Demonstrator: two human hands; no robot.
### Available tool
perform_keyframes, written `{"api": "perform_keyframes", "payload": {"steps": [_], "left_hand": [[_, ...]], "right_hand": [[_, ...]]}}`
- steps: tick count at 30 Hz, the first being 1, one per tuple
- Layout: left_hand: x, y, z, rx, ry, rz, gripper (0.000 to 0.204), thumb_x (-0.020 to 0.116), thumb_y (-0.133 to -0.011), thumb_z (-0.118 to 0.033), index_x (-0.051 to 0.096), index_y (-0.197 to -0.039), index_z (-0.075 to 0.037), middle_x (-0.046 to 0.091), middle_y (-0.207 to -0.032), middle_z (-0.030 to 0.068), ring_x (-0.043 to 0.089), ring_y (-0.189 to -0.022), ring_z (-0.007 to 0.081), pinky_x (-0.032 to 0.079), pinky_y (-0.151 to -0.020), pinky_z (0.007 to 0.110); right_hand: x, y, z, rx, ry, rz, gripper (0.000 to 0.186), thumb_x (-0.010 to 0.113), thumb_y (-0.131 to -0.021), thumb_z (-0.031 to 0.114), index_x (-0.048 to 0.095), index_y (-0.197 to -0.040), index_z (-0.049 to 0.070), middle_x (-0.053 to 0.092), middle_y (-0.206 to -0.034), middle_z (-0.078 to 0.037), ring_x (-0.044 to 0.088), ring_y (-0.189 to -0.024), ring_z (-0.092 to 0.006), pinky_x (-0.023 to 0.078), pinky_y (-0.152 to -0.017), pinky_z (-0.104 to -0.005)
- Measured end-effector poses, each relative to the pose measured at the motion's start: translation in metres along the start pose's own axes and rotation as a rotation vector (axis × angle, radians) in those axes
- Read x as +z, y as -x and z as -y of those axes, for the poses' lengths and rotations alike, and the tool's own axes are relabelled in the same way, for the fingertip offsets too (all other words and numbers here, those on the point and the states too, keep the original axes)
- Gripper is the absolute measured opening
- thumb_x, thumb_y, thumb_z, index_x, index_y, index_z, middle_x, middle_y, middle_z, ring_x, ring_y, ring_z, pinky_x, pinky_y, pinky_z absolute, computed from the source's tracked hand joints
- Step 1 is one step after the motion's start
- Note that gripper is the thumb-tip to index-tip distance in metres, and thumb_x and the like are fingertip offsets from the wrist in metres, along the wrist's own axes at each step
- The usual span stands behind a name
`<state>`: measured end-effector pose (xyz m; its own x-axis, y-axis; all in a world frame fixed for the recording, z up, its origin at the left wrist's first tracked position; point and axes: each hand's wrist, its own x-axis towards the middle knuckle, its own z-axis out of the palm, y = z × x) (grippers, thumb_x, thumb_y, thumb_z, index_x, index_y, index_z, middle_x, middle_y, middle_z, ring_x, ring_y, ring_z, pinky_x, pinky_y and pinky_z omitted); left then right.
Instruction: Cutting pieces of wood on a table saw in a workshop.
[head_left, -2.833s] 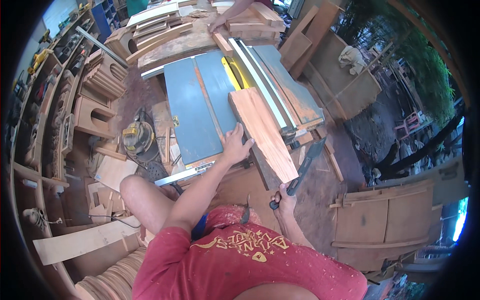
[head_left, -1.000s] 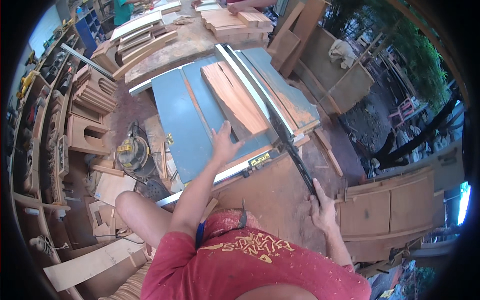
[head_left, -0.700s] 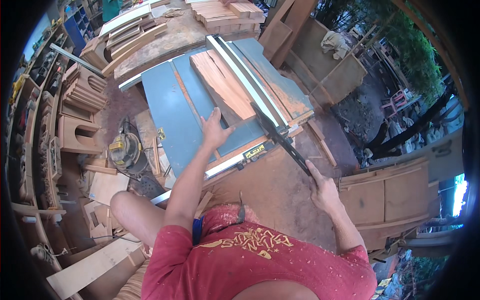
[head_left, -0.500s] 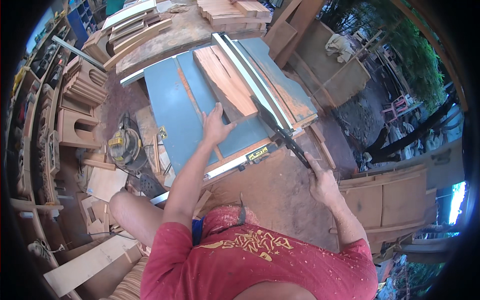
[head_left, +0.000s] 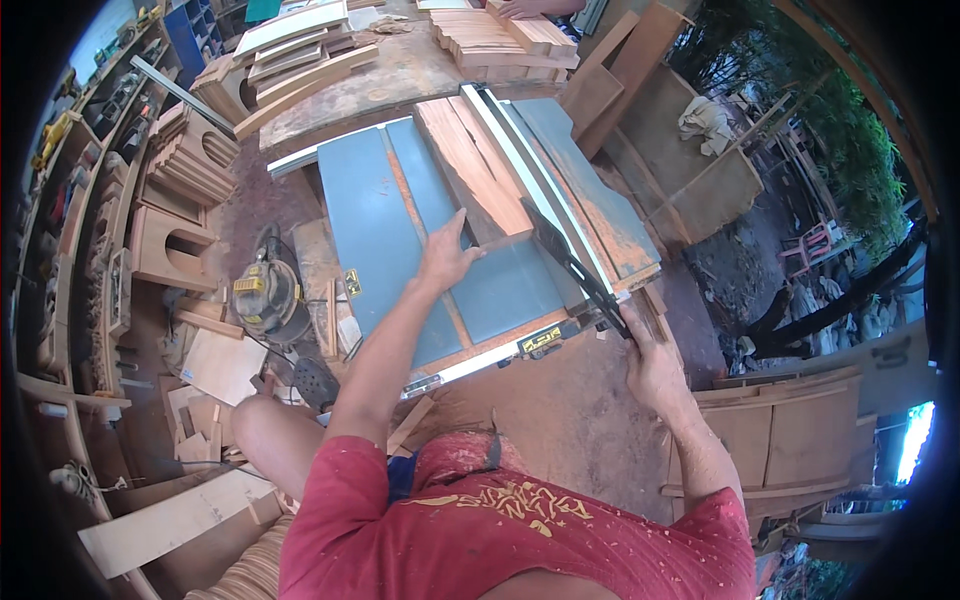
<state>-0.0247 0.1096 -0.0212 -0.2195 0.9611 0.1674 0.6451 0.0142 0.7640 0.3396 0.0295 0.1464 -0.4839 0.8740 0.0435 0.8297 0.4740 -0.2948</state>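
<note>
Along the fence (head_left: 535, 186), on its left, we had the timber block (head_left: 465, 150) lying lengthwise.
Our push stick (head_left: 580, 272) slanted beside the fence toward the block's near end, right hand (head_left: 652, 368) wrapped round it; our nearer left hand (head_left: 447, 255) spread at the side away from the fence, contact unclear.

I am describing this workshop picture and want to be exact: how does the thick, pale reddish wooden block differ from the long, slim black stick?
The thick, pale reddish wooden block is broad and shows grain; the long, slim black stick is much narrower and dark. The block lies on the flat blue-grey table, whereas the stick is gripped in the right hand. Both are longer than they are wide.
</note>
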Motion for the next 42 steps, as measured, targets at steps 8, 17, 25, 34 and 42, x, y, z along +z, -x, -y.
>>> {"api": "perform_keyframes", "payload": {"steps": [8,17,25,34,42], "left_hand": [[0.009,-0.023,0.030,0.191,-0.117,-0.195,0.060,0.087,-0.077,-0.024,0.067,-0.130,-0.005,0.061,-0.136,0.0269,0.063,-0.120,0.0414,0.052,-0.103,0.044],[-0.007,-0.049,0.036,0.258,-0.324,-0.086,0.051,0.076,-0.087,-0.024,0.063,-0.131,-0.002,0.060,-0.135,0.0289,0.067,-0.110,0.0436,0.056,-0.094,0.048],[-0.012,-0.084,0.029,0.138,-0.501,0.022,0.044,0.067,-0.094,-0.027,0.060,-0.127,0.002,0.067,-0.118,0.0260,0.069,-0.101,0.0423,0.057,-0.086,0.051],[-0.024,-0.108,0.046,0.206,-0.589,-0.056,0.029,0.058,-0.094,-0.018,0.061,-0.116,0.001,0.068,-0.108,0.0224,0.071,-0.094,0.0403,0.058,-0.082,0.051],[-0.007,0.068,-0.025,0.137,-0.431,0.002,0.044,0.062,-0.093,-0.025,0.064,-0.124,0.005,0.070,-0.105,0.0236,0.072,-0.085,0.0408,0.058,-0.075,0.049]], "right_hand": [[-0.004,-0.036,0.008,0.044,0.011,0.061,0.055,0.054,-0.096,0.008,0.046,-0.151,0.013,0.067,-0.079,-0.031,0.064,-0.075,-0.0519,0.049,-0.075,-0.0595],[0.000,-0.063,0.015,0.040,0.050,0.061,0.051,0.051,-0.099,0.009,0.048,-0.150,0.012,0.069,-0.098,-0.033,0.067,-0.091,-0.0501,0.052,-0.082,-0.0565],[-0.006,-0.102,0.034,0.180,0.008,0.178,0.050,0.052,-0.099,0.010,0.049,-0.149,0.010,0.067,-0.114,-0.032,0.065,-0.106,-0.0477,0.050,-0.091,-0.0542],[0.023,-0.216,0.050,-0.087,0.146,-0.024,0.064,0.050,-0.089,0.001,0.048,-0.151,0.017,0.072,-0.100,-0.027,0.070,-0.089,-0.0451,0.055,-0.080,-0.0527],[-0.059,-0.279,0.126,-0.096,-0.085,-0.308,0.041,0.059,-0.095,0.018,0.060,-0.134,0.004,0.068,-0.115,-0.030,0.065,-0.110,-0.0471,0.052,-0.094,-0.0531]]}}
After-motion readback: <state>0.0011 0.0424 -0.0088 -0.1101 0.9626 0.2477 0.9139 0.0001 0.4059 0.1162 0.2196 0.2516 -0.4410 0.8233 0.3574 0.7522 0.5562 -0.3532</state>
